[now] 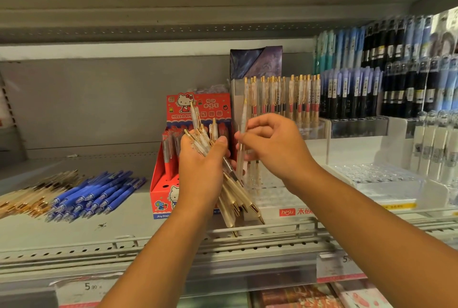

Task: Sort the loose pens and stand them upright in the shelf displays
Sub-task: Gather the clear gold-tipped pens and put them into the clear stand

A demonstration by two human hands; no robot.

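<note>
Gripping pen bundle (pixel 238 196): left hand (pixel 202 166) | right hand (pixel 275 144) pinches single pen (pixel 243 119) | red box (pixel 161 184) behind hands

Pearl-white with gold trim is noted on the pen bundle (pixel 235 196) and single pen (pixel 244 119), blue on loose pens (pixel 99 193) at 8 o'clock, red with cartoon-cat print on the display box (pixel 213 112) at 11 o'clock, marbled navy-purple on the card box (pixel 255 62) at 1 o'clock, black and lilac on racked pens (pixel 352 94) at 2 o'clock.
</note>
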